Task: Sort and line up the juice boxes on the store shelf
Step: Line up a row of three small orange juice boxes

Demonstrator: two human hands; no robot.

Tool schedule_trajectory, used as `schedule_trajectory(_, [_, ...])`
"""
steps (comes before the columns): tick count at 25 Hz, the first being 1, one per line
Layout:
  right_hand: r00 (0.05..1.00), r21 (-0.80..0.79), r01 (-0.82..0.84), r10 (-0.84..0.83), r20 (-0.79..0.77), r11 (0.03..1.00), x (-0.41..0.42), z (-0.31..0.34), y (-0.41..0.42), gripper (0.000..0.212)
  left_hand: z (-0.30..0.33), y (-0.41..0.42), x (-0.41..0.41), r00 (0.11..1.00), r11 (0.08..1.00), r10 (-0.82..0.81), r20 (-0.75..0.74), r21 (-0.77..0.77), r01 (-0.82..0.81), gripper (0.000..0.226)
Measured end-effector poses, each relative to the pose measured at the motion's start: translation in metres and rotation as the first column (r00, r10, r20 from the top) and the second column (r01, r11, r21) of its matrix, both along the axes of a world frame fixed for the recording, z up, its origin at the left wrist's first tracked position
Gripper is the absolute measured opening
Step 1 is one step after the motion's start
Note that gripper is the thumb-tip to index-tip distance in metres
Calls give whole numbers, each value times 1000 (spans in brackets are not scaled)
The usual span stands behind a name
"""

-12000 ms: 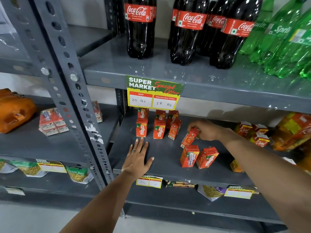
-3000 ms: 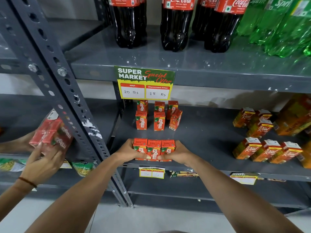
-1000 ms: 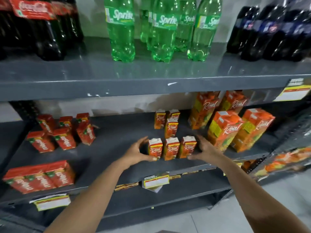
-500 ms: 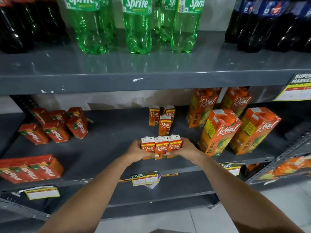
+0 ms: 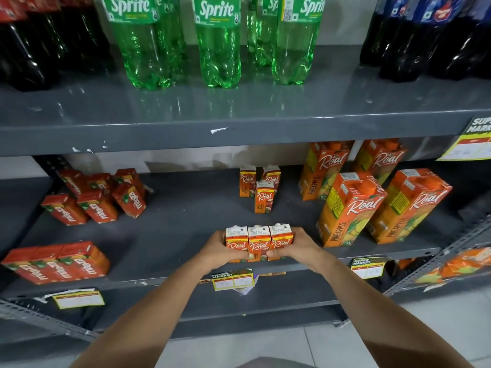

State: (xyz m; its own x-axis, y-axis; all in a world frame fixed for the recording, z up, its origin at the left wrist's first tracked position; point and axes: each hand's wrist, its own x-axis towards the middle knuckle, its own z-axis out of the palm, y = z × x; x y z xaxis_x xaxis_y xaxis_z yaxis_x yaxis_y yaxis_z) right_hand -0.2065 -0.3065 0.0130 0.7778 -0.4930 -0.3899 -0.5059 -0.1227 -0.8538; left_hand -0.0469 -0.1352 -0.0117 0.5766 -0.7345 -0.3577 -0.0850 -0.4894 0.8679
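Three small orange Real juice boxes (image 5: 259, 240) stand side by side at the front edge of the grey middle shelf (image 5: 186, 229). My left hand (image 5: 216, 248) presses the row from its left end and my right hand (image 5: 291, 245) from its right end, thumbs across the fronts. Three more small Real boxes (image 5: 261, 187) stand behind, toward the back. Red Maaza boxes sit in a row at the front left (image 5: 57, 261) and in a loose group at the back left (image 5: 103, 195).
Tall Real pineapple cartons (image 5: 350, 208) stand close on the right of my hands. Sprite bottles (image 5: 218, 43) and dark cola bottles (image 5: 32, 43) fill the upper shelf. Price tags (image 5: 232, 280) hang on the shelf lip below; a slanted rack post (image 5: 438, 253) is at right.
Over the last second my hands closed in on the three small Real boxes and pushed them together into a tight row. Earlier I squared up a Maaza row further left.
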Motion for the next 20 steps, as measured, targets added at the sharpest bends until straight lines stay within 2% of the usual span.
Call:
schedule_trajectory(4, [1000,-5,7,-7,11,1000,-4,0,6,70,-2,4,0,1000,1000,2,4,21,-2,58])
schedule_trajectory(16, [1000,26,15,-16,24,1000,-4,0,6,58,-1,5,-4,1000,999,26,6,39,-26,47])
schedule_trajectory(20, [1000,28,6,-6,9,1000,-4,-1,5,51,-2,5,-5,998,996,58,8,66,-58,69])
